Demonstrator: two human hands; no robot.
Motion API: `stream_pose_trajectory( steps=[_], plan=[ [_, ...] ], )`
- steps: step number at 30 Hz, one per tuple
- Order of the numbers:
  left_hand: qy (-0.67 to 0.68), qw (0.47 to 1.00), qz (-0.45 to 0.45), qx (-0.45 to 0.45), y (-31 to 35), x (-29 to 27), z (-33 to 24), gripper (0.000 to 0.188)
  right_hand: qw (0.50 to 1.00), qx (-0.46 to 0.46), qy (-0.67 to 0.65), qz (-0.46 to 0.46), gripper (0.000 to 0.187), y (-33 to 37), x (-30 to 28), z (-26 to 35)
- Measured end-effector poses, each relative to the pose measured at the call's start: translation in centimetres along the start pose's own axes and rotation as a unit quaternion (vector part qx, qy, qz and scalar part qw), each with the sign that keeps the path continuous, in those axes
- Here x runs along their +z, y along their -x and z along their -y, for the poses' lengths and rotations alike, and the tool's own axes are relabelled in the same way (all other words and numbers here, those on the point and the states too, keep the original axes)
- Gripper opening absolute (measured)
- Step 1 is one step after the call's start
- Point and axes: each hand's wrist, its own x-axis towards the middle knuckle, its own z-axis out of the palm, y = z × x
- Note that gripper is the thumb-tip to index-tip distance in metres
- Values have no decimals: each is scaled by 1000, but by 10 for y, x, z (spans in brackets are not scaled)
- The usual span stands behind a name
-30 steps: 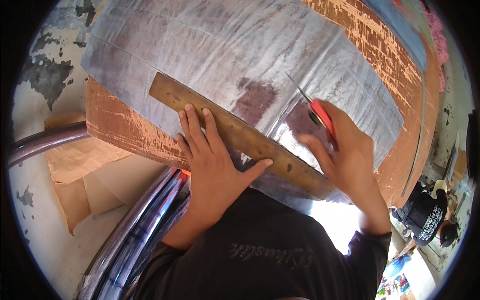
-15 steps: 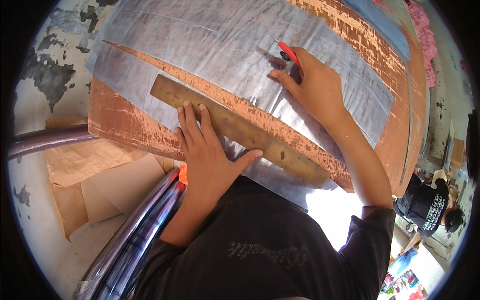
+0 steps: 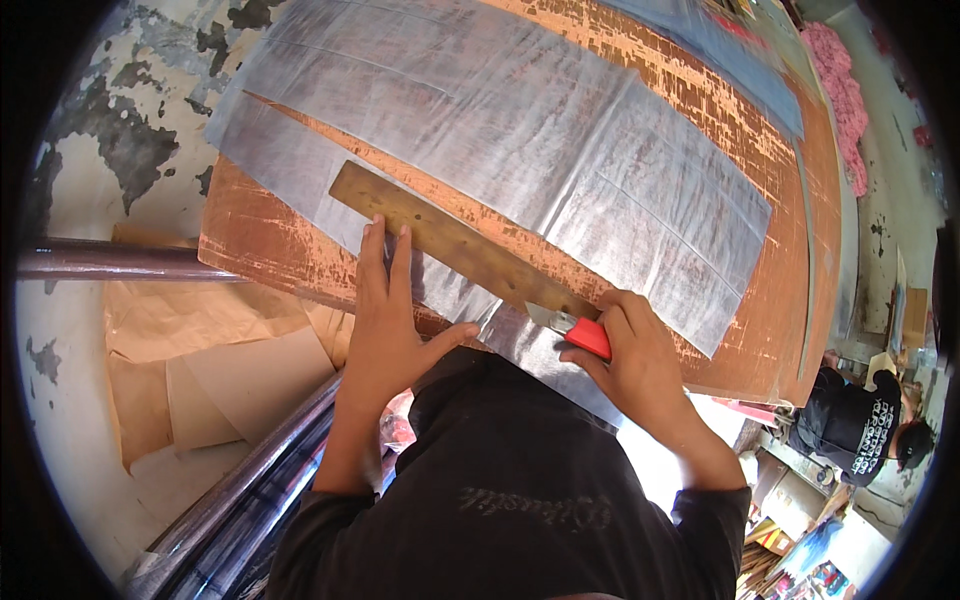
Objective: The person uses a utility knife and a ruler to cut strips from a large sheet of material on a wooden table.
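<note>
Worn brown tabletop [image 3: 250, 235], its surface scuffed to pale orange. Across it lies a translucent grey plastic sheet [image 3: 470, 90], with a wedge-shaped gap that shows the tabletop, narrow at the person's left and wider toward the right. A brass-coloured straightedge [image 3: 450, 240] rests slantwise on the sheet's nearer strip [image 3: 290, 165], just beside that gap.

Left hand [image 3: 385, 315]: fingers extended, thumb spread wide, nothing gripped; two fingertips meet the straightedge's near side, thumb tip apart from it, over the strip. Right hand [image 3: 640, 350]: fingers curled closed round a red utility knife [image 3: 588, 338], blade pointing left near the straightedge's lower right portion (from here I cannot tell whether the blade touches it).

Below the tabletop at left, shiny rolls of film [image 3: 250, 490] lean beside brown paper [image 3: 200, 325]. Far right, another person in a black shirt [image 3: 845, 425].
</note>
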Motion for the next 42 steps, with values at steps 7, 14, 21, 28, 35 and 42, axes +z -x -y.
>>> stream_pose_trajectory(
  steps=[7, 14, 21, 28, 35, 42],
  plan=[
    [-20, 999, -13, 27, 4, -3, 10, 137, 999, -19, -1, -31, 42, 3, 5, -8],
    [-50, 997, -19, 50, 8, 2, 7, 129, 991, -17, -2, -135, 42, -18, -30, -44],
    [-39, 992, 10, 117, 5, 5, 4, 98, 981, 134, -39, -133, 48, -25, -39, -100],
    [26, 986, 59, 153, -17, -18, 13, 85, 980, 45, 50, -185, 42, 1, -32, -81],
    [-52, 994, -99, -18, -73, -91, 136, 72, 944, 315, -25, -92, 36, 127, -17, -31],
    [-162, 959, -196, -126, -157, -151, 321, 96, 812, 456, -323, -168, 35, 222, 43, -31]
  ],
)
